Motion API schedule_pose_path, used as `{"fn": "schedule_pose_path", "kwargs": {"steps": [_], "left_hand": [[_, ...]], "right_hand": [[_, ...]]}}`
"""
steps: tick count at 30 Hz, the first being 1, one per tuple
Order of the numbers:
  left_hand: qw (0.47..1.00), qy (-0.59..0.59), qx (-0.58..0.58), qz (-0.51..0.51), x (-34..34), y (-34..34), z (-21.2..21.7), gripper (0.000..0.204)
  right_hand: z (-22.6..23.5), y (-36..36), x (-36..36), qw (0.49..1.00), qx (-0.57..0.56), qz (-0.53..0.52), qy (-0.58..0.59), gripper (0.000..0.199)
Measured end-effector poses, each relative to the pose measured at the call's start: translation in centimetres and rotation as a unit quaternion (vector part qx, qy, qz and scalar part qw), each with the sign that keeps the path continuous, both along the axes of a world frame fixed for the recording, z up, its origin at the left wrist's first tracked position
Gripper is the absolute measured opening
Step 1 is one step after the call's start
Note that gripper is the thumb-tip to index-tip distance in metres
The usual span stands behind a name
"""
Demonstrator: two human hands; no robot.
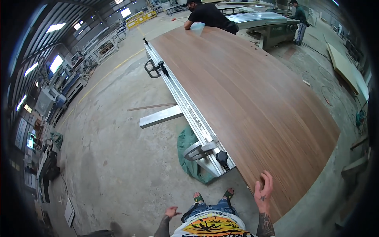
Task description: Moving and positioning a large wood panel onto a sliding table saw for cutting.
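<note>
A big wood-grain board (pixel 244 106) runs from beside the person's right side to the far end of the view, flat along a metal rail (pixel 185 100). The board covers most of whatever worktop carries it, so that support is hard to make out.

The right hand (pixel 264 189) is over the board's near end, close to its left edge. Its grip is loose, thumb apart from bent fingers; whether the fingertips press on the wood cannot be told. The left hand (pixel 171 212) is low beside the person's hip, well apart from the board, its grip slack and partly spread; its palm is hidden. Both forearms are cut off by the lower edge.

A black knob (pixel 222 158) and a grey handle (pixel 192 153) sit at the rail's near end; a black handle (pixel 152 69) is farther up. A metal beam (pixel 160 117) juts left, its inner end hidden by the rail. A green sheet (pixel 187 154) lies partly under the rail.

At the far end a co-worker (pixel 211 17) leans over the board, lower body hidden behind it, beside a pale, indistinct object (pixel 197 27). Another person (pixel 300 21) stands by a machine (pixel 276 35). Dark fisheye corners swallow the outermost surroundings.
</note>
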State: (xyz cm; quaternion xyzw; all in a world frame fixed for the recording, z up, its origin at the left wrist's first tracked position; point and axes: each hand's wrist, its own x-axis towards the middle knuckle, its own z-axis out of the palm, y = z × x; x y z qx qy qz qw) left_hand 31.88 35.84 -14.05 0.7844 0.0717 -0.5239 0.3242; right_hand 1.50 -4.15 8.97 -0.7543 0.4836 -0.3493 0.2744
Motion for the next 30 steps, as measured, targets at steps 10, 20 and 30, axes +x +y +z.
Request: {"fn": "schedule_pose_path", "kwargs": {"steps": [10, 20, 30], "left_hand": [[0.979, -0.075, -0.152, -0.115, 0.6, -7.3, 5.6, 0.050], [0.893, 0.146, -0.412, 0.109, 12.1, -6.3, 9.9, 0.054], [0.636, 0.232, -0.602, 0.423, 40.4, 1.7, 20.2, 0.063]], "right_hand": [[-1.0, 6.8, 7.4, 0.927, 0.198, 0.313, -0.055, 0.019], [-0.1, 16.3, 34.6, 0.840, 0.156, 0.518, -0.053, 0.007], [-4.4, 28.6, 69.0, 0.739, -0.084, 0.667, 0.045, 0.048]]}}
